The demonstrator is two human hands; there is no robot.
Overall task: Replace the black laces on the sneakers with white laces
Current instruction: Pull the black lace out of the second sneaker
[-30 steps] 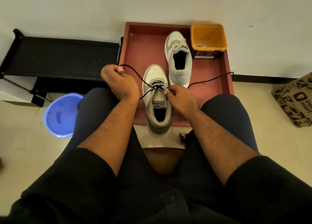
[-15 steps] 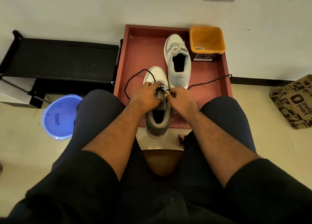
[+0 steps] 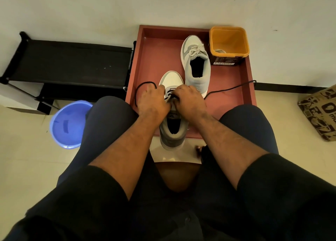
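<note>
A grey-and-white sneaker [image 3: 172,131] stands on the near edge of the red tray [image 3: 156,59], its heel overhanging. A black lace [image 3: 231,89] runs through its eyelets; one end loops out to the left, the other trails right across the tray to its right rim. My left hand [image 3: 151,101] and my right hand [image 3: 189,100] meet over the eyelets, fingers curled on the black lace. A second sneaker [image 3: 197,64] with white laces sits farther back on the tray. The fingertips are hidden.
An orange tub [image 3: 228,44] with something pale inside stands at the tray's back right corner. A black rack [image 3: 69,62] lies to the left, a blue basin [image 3: 68,123] by my left knee, a printed paper bag [image 3: 320,111] at the right.
My left hand came in from the upper left to the eyelets beside my right hand. The left lace end went slack into a loop.
</note>
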